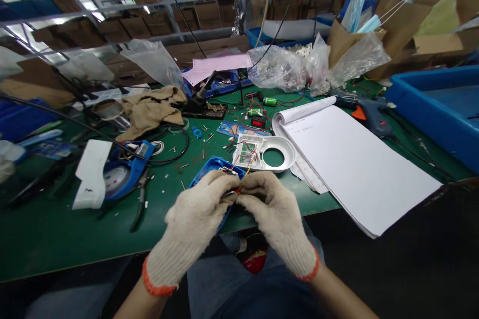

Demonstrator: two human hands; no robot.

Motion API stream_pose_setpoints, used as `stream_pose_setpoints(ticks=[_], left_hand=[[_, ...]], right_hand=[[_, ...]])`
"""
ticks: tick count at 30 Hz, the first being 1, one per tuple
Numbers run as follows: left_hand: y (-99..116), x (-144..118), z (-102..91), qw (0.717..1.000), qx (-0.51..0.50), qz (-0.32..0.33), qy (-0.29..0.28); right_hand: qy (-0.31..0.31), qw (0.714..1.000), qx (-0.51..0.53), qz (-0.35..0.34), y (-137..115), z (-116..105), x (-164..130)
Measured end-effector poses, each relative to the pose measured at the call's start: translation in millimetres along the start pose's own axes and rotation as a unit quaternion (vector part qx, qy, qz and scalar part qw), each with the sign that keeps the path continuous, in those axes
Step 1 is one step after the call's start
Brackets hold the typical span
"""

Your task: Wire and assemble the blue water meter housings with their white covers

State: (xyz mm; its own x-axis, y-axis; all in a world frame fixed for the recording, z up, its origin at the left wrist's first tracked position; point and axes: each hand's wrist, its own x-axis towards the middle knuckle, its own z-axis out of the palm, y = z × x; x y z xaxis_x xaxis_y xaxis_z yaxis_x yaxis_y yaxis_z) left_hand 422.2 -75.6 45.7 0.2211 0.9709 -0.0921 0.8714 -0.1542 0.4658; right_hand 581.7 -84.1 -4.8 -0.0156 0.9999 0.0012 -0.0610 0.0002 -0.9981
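Gloved left hand (194, 219) and gloved right hand (275, 214) are meeting fingertip to fingertip at the near edge of the green counter (56, 239), both pinching the thin red and yellow wires (239, 187) between them. The wires are running up from the hands toward the white round housing (275, 147), which is lying just beyond the right hand and showing a small circuit board inside. A blue casing (209, 167) is resting directly behind the left hand, partly hidden by it. Pliers (140, 202) are lying left of the left hand. A paper pad (355, 159) is lying to the right of the right hand.
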Motion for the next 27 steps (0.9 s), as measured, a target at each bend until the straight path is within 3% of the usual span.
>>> stream_pose_setpoints(ticks=[6, 13, 20, 27], left_hand=[[-1, 2, -0.9, 1.0, 0.019, 0.013, 0.012], [-8, 3, 2.3, 0.999, -0.028, 0.004, 0.017], [-11, 10, 1.3, 0.984, -0.167, -0.053, 0.006], [-14, 7, -0.2, 0.984, -0.172, -0.042, 0.003]], right_hand=[[-0.031, 0.991, 0.107, 0.078, -6, -3, 14], [-0.014, 0.995, 0.065, 0.075, -10, -2, 16], [-0.018, 0.992, 0.098, 0.08, -2, 4, 17], [-0.03, 0.988, 0.103, 0.108, -6, 3, 17]])
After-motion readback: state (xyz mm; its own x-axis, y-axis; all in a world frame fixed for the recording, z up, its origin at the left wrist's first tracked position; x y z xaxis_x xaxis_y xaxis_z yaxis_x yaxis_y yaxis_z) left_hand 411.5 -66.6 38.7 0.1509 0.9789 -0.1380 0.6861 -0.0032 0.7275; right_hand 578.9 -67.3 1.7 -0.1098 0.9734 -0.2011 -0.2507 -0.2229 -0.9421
